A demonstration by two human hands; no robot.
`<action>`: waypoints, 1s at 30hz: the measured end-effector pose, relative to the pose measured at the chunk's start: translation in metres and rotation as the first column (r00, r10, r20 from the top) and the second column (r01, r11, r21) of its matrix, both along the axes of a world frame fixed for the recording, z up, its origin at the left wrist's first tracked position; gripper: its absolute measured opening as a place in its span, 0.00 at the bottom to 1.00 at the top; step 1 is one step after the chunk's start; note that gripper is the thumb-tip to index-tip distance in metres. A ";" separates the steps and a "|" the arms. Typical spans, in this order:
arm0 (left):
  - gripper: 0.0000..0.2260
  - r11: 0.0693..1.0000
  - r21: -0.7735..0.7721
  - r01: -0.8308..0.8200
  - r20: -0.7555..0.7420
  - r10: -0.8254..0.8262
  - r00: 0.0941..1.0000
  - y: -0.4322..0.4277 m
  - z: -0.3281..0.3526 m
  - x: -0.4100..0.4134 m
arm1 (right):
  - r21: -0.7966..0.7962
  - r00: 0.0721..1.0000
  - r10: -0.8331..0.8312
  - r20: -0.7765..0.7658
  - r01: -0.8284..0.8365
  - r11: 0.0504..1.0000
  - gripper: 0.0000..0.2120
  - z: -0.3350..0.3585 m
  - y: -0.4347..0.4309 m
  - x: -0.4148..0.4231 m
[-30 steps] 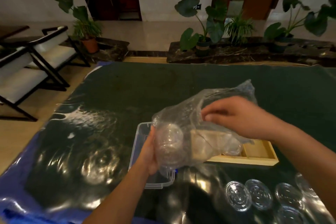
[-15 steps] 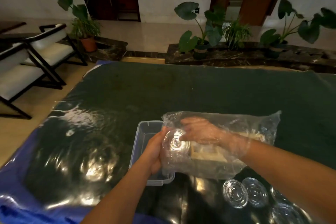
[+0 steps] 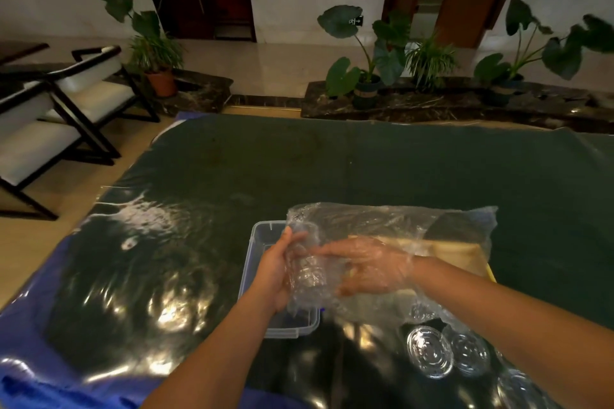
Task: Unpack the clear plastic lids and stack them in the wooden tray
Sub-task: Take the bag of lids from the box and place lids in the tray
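A clear plastic bag (image 3: 398, 226) lies stretched over the table's middle. A stack of clear lids (image 3: 309, 272) sits in its closed left end. My left hand (image 3: 275, 271) grips that end from outside, around the stack. My right hand (image 3: 368, 267) is deep inside the bag, fingers reaching onto the stack; whether it grips the lids I cannot tell. The wooden tray (image 3: 465, 254) shows through the bag behind my right wrist. Loose clear lids (image 3: 430, 355) lie flat on the table at the front right.
A clear plastic box (image 3: 262, 236) stands under my left hand. The table wears a dark green cloth under glossy film (image 3: 149, 276). Chairs (image 3: 66, 103) stand at the left, potted plants (image 3: 365, 70) beyond the far edge.
My right hand has gone from pinching the bag's outside to reaching inside it, up to the lid stack. The bag has dropped and flattened over the tray.
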State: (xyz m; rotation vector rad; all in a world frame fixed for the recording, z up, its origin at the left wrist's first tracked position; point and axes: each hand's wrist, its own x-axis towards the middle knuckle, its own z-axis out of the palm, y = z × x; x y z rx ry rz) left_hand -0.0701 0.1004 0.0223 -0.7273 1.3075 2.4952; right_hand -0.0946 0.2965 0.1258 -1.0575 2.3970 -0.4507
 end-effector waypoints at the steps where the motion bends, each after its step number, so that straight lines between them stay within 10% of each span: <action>1: 0.18 1.000 -0.001 -0.005 0.001 0.005 1.000 0.000 -0.002 -0.001 | 0.008 1.000 0.003 -0.016 -0.003 1.000 0.33 0.000 -0.001 0.001; 12: 0.22 0.998 -0.006 0.063 0.030 -0.063 0.998 0.003 0.002 -0.003 | -0.089 0.981 -0.087 -0.176 0.072 0.993 0.25 -0.023 -0.005 0.009; 20: 0.24 0.992 -0.052 0.118 0.029 -0.117 0.993 0.000 0.004 0.000 | -0.399 0.873 -0.324 0.364 0.460 0.793 0.19 -0.029 0.007 0.012; 26: 0.24 0.988 -0.097 0.123 0.006 -0.123 0.992 -0.002 0.003 -0.001 | -0.416 0.785 -0.423 0.451 0.605 0.679 0.26 -0.033 0.014 0.006; 30: 0.22 0.988 -0.113 0.104 -0.004 -0.105 0.994 -0.007 -0.002 -0.001 | -0.385 0.659 -0.526 0.537 0.747 0.542 0.13 -0.027 0.024 0.002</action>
